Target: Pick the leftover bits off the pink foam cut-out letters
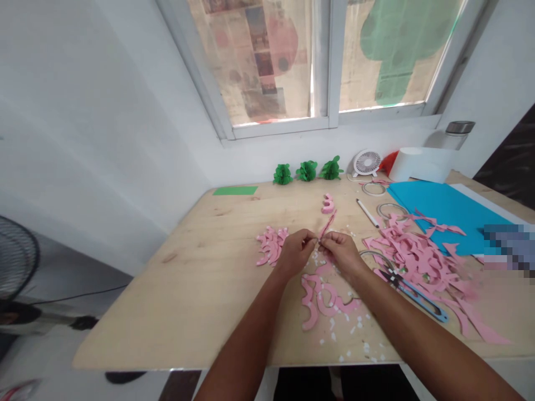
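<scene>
Table (200, 267) of pale wood under papered window (292, 61); left hand (296, 250) and right hand (340, 250) together pinch pink paper strip (327, 225); pink scraps (418, 259) and blue sheet (447, 211) to right.

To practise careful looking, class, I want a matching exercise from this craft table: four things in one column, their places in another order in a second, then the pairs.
Things: 1 pink strip; 2 small fan; 3 scissors; 4 green sheet.
Places: A far left on the table; B pinched between left hand and right hand; C right of the green paper balls; D beside the pink scraps.
Pairs: 1-B; 2-C; 3-D; 4-A.
</scene>
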Motion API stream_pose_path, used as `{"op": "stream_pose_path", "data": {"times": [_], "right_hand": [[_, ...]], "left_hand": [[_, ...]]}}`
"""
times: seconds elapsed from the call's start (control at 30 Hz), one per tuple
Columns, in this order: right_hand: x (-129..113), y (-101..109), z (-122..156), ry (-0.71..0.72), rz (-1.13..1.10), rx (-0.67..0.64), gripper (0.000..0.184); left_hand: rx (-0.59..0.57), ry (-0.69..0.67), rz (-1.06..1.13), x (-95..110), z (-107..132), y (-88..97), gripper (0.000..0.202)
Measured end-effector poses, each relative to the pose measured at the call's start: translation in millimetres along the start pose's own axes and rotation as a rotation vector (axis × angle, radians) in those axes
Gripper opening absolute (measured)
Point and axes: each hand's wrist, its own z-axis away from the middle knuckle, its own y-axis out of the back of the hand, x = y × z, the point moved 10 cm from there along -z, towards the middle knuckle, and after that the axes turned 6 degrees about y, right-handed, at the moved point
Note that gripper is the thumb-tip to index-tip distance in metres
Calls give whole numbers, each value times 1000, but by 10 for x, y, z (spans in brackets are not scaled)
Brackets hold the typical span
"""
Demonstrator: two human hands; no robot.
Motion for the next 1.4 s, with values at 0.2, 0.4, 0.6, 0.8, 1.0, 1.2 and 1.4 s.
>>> {"op": "stream_pose_path", "data": {"times": [0.2, 0.4, 0.6, 0.8, 1.0, 1.2, 1.4], "right_hand": [[-19, -1, -25, 58, 44, -9, 7], [-70, -25, -5, 97, 136, -43, 10], [-111, -72, 11, 169, 263, -105, 14], [-176, -108, 30, 239, 309, -131, 8], [-159, -111, 31, 227, 296, -129, 7], [-166, -139, 22, 204, 258, -157, 11], [-207, -157, 36, 211, 277, -173, 19]], "left_hand": [[-22, 142, 258, -154, -19, -38, 14], [-20, 231, 486, -242, -20, -24, 17], [34, 250, 569, -256, -35, 71, 17], [36, 246, 623, -264, -30, 101, 20], [6, 258, 670, -287, -28, 68, 25], [-21, 268, 710, -287, -28, 39, 27], [-46, 272, 707, -258, -22, 25, 27]]}}
